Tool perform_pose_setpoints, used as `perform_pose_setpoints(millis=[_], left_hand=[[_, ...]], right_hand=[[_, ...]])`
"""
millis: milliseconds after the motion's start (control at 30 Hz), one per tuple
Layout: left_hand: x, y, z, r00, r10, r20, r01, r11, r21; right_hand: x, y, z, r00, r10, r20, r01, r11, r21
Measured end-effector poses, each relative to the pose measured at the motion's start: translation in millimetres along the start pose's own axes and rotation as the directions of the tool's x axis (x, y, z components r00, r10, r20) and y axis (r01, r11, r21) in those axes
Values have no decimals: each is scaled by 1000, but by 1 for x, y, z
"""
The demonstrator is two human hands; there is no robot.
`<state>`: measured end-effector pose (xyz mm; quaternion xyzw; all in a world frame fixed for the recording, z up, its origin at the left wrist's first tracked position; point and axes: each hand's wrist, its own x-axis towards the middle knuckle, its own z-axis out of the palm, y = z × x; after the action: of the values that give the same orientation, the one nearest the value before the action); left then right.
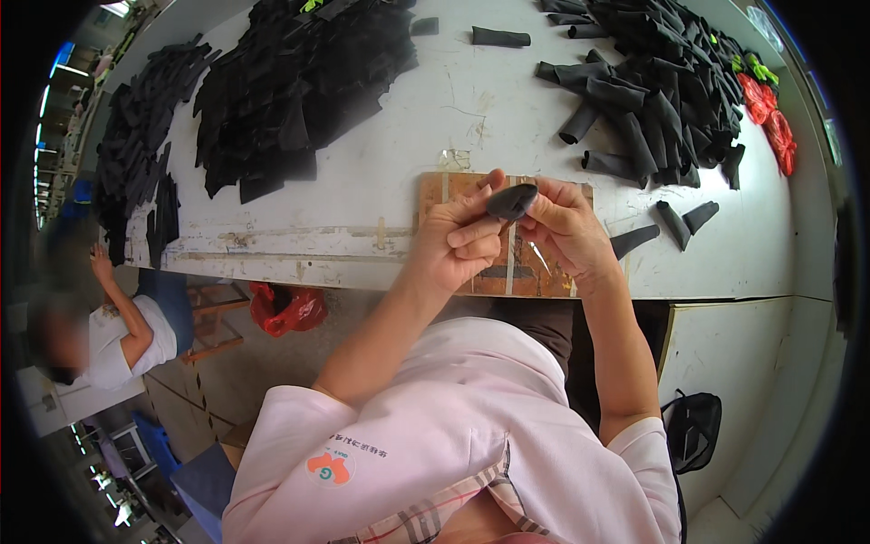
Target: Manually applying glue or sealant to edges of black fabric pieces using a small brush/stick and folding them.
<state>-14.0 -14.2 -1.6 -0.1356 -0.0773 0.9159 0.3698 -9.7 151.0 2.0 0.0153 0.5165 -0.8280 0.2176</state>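
Observation:
Over a worn brown board (430, 190) at the table's near edge, I hold a small black fabric tube (513, 201), its rounded opening turned up. My left hand (455, 234) is closed on its left side, fingers bent and thumb up. My right hand (569, 225) pinches the right side between thumb and fingers. Below the right palm shows a thin, bright, pointed metal thing (541, 257); whether that hand holds it I cannot tell. Just right of the board lies another black fabric tube (636, 239).
Flat black fabric pieces (299, 100) cover the table's far left, beside a pile of narrow black strips (145, 136). Black tubes (652, 109) are heaped at far right near red plastic bags (770, 122). A red bag (285, 308) sits below the left edge; a person (136, 335) works at left.

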Motion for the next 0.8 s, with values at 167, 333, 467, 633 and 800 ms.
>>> perform_pose_setpoints(millis=[167, 333, 467, 633, 800], left_hand=[[-6, -20, 13, 945, 321, 69, -217, 455, 863], [-7, -12, 31, 710, 218, 670, -331, -736, 591], [-5, -15, 28, 720, 224, 657, -485, -514, 708], [-10, -19, 26, 686, 415, 598, -588, -168, 791], [-11, -10, -13, 722, 403, 563, -545, -171, 821]], right_hand=[[-1, 11, 0, 998, -57, -18, 58, 997, 46], [-6, 4, -6, 986, -164, -8, 160, 974, -163], [-20, -11, 8, 827, -558, -67, 437, 714, -547], [-27, -44, 30, 808, -456, 373, 348, -142, -927], [-16, -4, 7, 830, -469, 302, 365, 47, -930]])
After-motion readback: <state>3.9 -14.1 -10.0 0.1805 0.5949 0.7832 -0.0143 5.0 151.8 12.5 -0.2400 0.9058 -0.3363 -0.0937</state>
